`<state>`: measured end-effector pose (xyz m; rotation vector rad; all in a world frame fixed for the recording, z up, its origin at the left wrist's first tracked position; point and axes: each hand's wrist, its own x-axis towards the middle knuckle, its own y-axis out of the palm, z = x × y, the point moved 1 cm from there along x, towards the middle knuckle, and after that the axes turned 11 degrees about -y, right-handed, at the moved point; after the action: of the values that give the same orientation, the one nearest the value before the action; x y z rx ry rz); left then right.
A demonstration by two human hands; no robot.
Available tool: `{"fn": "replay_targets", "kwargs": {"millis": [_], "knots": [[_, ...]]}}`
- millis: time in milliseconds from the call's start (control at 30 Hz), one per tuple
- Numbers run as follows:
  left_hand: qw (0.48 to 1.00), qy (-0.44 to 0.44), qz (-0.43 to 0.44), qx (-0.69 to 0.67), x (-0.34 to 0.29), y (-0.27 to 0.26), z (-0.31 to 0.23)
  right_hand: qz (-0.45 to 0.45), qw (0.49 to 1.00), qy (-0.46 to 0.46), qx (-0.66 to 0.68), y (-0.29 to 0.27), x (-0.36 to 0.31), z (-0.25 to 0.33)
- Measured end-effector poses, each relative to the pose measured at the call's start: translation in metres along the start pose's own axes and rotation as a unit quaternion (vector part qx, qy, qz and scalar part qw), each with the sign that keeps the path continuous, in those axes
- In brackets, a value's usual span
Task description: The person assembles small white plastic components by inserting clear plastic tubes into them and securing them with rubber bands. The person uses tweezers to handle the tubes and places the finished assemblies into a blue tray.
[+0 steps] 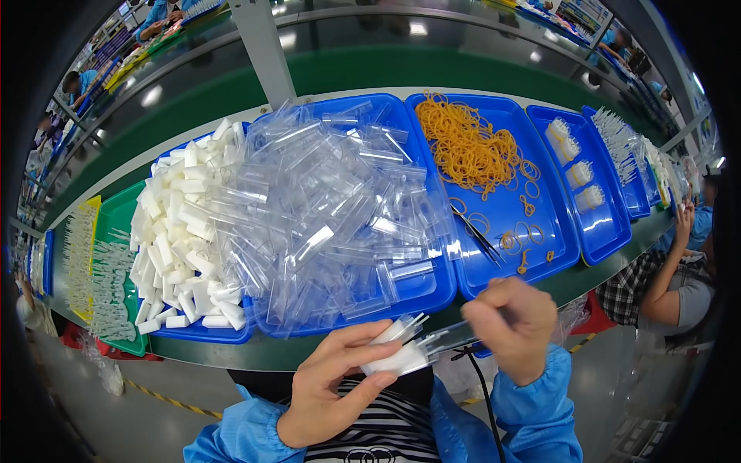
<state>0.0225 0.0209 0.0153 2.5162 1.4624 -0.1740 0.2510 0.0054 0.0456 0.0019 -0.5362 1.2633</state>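
Between the thumb and fingers of my left hand (340,378) are a couple of white plastic parts (405,359) with thin pale prongs pointing right. My right hand (513,328), slightly blurred, is curled closed on a clear plastic sleeve (453,337), whose left end lies at the prongs. I cannot tell whether the prongs are inside it. Both hands are over the table's near edge. Beyond them, a heap of clear plastic sleeves (332,201) fills a blue tray (434,297). White plastic blocks (181,224) are piled to its left.
Right of the sleeves, a blue tray (544,212) holds tan rubber bands (467,143) and dark tweezers (478,235). Farther right, another blue tray (606,231) holds bundled white parts (579,174). At left is a green tray (139,297) of small pale parts. A person (679,270) sits at right.
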Motion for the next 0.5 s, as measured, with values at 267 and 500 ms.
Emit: {"fn": "replay_targets", "kwargs": {"millis": [267,500], "knots": [[1.000,0.001,-0.013,-0.027,-0.002,0.004,0.002,0.075,0.990,-0.114,-0.047,0.011,-0.005,0.005],[0.995,0.058,-0.069,0.041,0.005,0.010,0.000,0.063,0.986,-0.133,-0.083,0.011,-0.018,0.009]]}}
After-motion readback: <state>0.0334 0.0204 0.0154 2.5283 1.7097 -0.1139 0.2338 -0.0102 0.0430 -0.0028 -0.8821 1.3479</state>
